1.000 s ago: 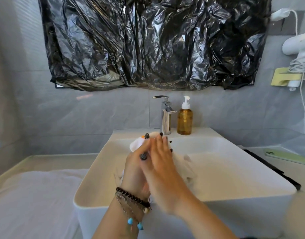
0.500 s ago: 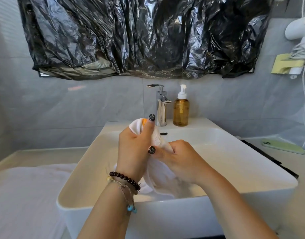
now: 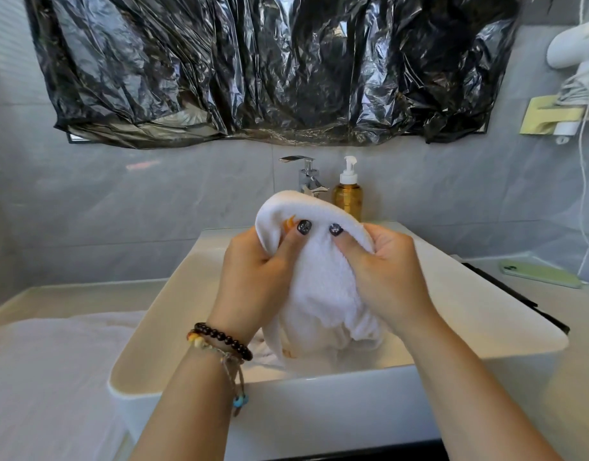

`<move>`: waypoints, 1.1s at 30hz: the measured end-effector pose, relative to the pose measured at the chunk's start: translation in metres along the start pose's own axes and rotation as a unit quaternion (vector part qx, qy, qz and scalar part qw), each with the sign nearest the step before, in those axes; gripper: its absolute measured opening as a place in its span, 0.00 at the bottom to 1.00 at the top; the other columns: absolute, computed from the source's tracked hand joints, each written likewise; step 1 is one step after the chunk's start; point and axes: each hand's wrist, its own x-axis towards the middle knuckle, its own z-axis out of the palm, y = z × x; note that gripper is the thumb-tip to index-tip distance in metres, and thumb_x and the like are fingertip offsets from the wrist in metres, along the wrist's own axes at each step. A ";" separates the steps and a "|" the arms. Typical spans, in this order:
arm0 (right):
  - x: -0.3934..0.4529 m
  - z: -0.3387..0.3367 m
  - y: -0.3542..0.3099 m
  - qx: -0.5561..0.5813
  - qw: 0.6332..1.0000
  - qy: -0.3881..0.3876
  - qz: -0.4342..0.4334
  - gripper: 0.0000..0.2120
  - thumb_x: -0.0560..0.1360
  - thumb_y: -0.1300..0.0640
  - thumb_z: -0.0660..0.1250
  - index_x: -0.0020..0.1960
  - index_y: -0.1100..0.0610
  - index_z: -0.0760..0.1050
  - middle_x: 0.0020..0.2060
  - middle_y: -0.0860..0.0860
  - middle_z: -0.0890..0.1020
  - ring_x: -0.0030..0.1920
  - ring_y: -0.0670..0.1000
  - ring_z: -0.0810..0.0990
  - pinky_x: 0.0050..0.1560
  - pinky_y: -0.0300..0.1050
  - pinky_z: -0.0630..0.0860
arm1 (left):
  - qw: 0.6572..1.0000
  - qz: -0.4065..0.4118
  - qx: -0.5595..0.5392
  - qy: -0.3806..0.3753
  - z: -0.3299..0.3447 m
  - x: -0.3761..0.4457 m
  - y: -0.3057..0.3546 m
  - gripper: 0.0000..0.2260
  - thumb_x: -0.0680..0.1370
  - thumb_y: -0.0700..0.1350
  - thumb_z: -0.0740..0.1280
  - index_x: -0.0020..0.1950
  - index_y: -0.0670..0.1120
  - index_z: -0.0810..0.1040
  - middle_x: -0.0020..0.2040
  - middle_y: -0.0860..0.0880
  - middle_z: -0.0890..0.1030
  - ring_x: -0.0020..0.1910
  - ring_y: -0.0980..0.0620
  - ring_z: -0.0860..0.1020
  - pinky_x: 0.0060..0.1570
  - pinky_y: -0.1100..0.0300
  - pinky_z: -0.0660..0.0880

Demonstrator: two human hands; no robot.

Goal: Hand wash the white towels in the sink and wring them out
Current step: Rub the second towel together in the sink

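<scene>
Above the white sink, at its middle, I held 1 white towel raised clear of the basin floor. My left hand gripped the towel's left side, fingers curled into the cloth and thumb pressed across its front. My right hand gripped the right side in the same manner, thumb forward, fingers wrapped behind. Both thumbs lay close together on the front face, each with a dark nail. The towel arched over the 2 hands in a rounded fold at the top, and its lower part hung bunched between my wrists, with the bottom folds reaching down into the basin. A small orange mark showed on the cloth beside my left thumb; I could not tell what it was.

My left wrist carried a dark bead bracelet and a cord bracelet with blue beads.

At the far edge of the sink stood a chrome tap, partly hidden by the towel, with an amber pump bottle just to its right. Crumpled black plastic sheeting covered the wall above. To the left of the sink, white cloth lay spread on the counter. On the right counter lay a green phone, well apart from the sink. A white hair dryer hung on the far right wall.
</scene>
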 end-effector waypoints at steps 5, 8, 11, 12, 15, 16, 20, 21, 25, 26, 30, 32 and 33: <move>-0.011 0.020 0.000 0.029 0.997 0.008 0.065 0.20 0.77 0.51 0.66 0.30 0.57 0.67 0.27 0.53 0.65 0.32 0.50 0.64 0.33 0.44 0.60 | 0.999 -0.040 -0.030 0.004 0.009 -0.002 0.001 0.32 0.77 0.63 0.64 0.31 0.34 0.71 0.26 0.44 0.72 0.27 0.49 0.70 0.29 0.57 0.64; -0.011 0.016 -0.003 0.098 0.987 -0.066 0.107 0.19 0.76 0.50 0.68 0.38 0.67 0.74 0.31 0.56 0.74 0.35 0.52 0.73 0.37 0.45 0.70 | 0.990 -0.071 -0.118 -0.013 0.006 -0.001 -0.002 0.25 0.78 0.59 0.66 0.44 0.36 0.81 0.39 0.39 0.84 0.40 0.42 0.83 0.39 0.50 0.77; -0.010 0.008 -0.003 0.093 0.974 -0.184 0.091 0.10 0.73 0.58 0.73 0.52 0.59 0.79 0.41 0.49 0.85 0.44 0.47 0.84 0.45 0.41 0.80 | 0.986 -0.072 -0.144 -0.044 0.001 0.002 -0.006 0.12 0.81 0.49 0.64 0.50 0.41 0.82 0.45 0.43 0.86 0.48 0.43 0.84 0.47 0.49 0.80; -0.009 0.005 -0.001 0.064 0.974 -0.202 0.082 0.13 0.72 0.59 0.74 0.55 0.55 0.78 0.45 0.48 0.86 0.46 0.45 0.84 0.46 0.39 0.80 | 0.986 -0.067 -0.141 -0.052 -0.001 0.003 -0.008 0.11 0.82 0.48 0.64 0.52 0.42 0.82 0.47 0.42 0.86 0.50 0.43 0.84 0.49 0.47 0.80; -0.007 0.006 0.003 -0.029 0.989 -0.143 0.026 0.07 0.73 0.58 0.73 0.50 0.53 0.79 0.40 0.48 0.84 0.40 0.43 0.81 0.40 0.34 0.78 | 0.997 -0.038 -0.063 -0.031 0.000 0.005 -0.013 0.13 0.82 0.49 0.65 0.48 0.40 0.81 0.42 0.45 0.85 0.43 0.46 0.83 0.43 0.50 0.78; -0.007 0.007 0.002 -0.052 0.993 -0.109 0.001 0.02 0.75 0.57 0.71 0.46 0.55 0.79 0.35 0.49 0.81 0.35 0.43 0.78 0.35 0.34 0.73 | 0.999 -0.029 -0.027 -0.007 0.002 0.004 -0.012 0.16 0.81 0.50 0.65 0.42 0.38 0.78 0.36 0.47 0.82 0.36 0.49 0.80 0.37 0.53 0.75; -0.011 0.014 0.002 -0.058 0.997 -0.023 -0.036 0.21 0.74 0.47 0.69 0.31 0.60 0.68 0.25 0.50 0.67 0.30 0.48 0.63 0.30 0.43 0.61 | 0.997 -0.028 0.046 0.049 0.010 0.001 -0.005 0.26 0.79 0.58 0.65 0.28 0.46 0.61 0.25 0.52 0.61 0.27 0.52 0.60 0.28 0.58 0.57; -0.013 0.016 -0.001 -0.042 0.999 -0.014 -0.030 0.23 0.74 0.47 0.69 0.29 0.58 0.65 0.25 0.49 0.65 0.30 0.48 0.63 0.30 0.43 0.60 | 0.997 -0.037 0.037 0.048 0.010 0.000 -0.003 0.26 0.79 0.60 0.64 0.28 0.46 0.60 0.25 0.51 0.60 0.27 0.51 0.60 0.28 0.58 0.57; -0.014 0.021 -0.005 0.085 0.996 -0.002 0.030 0.15 0.77 0.54 0.67 0.35 0.61 0.74 0.29 0.50 0.74 0.32 0.47 0.71 0.32 0.39 0.69 | 0.994 -0.067 -0.082 0.019 0.010 -0.003 -0.003 0.23 0.78 0.58 0.67 0.34 0.40 0.74 0.30 0.41 0.73 0.32 0.50 0.71 0.32 0.55 0.67; -0.012 0.020 -0.003 0.113 0.993 0.005 0.040 0.10 0.78 0.55 0.66 0.41 0.59 0.78 0.33 0.49 0.79 0.36 0.46 0.76 0.38 0.38 0.73 | 0.992 -0.065 -0.105 -0.009 0.011 -0.005 -0.002 0.19 0.78 0.54 0.68 0.38 0.39 0.77 0.35 0.41 0.80 0.35 0.49 0.76 0.35 0.53 0.72; -0.004 0.009 0.006 0.152 0.987 0.053 0.031 0.08 0.80 0.57 0.62 0.48 0.49 0.79 0.43 0.45 0.85 0.49 0.46 0.83 0.50 0.41 0.77 | 0.990 -0.024 -0.070 -0.123 0.009 -0.005 -0.003 0.07 0.81 0.39 0.64 0.54 0.46 0.81 0.50 0.45 0.85 0.47 0.53 0.82 0.48 0.57 0.79; -0.002 0.004 0.007 0.135 0.987 0.079 0.027 0.08 0.80 0.57 0.62 0.47 0.48 0.78 0.40 0.40 0.84 0.45 0.40 0.82 0.45 0.33 0.75 | 0.985 -0.047 -0.024 -0.162 0.005 -0.004 -0.007 0.08 0.82 0.38 0.62 0.53 0.44 0.81 0.49 0.43 0.84 0.45 0.52 0.80 0.46 0.58 0.78; -0.002 0.003 0.005 0.129 0.986 0.100 0.027 0.08 0.80 0.57 0.62 0.46 0.48 0.78 0.37 0.39 0.83 0.42 0.38 0.81 0.42 0.31 0.74 | 0.980 -0.066 -0.012 -0.187 0.004 -0.004 -0.009 0.09 0.82 0.37 0.61 0.53 0.42 0.81 0.49 0.42 0.84 0.45 0.52 0.80 0.46 0.59 0.78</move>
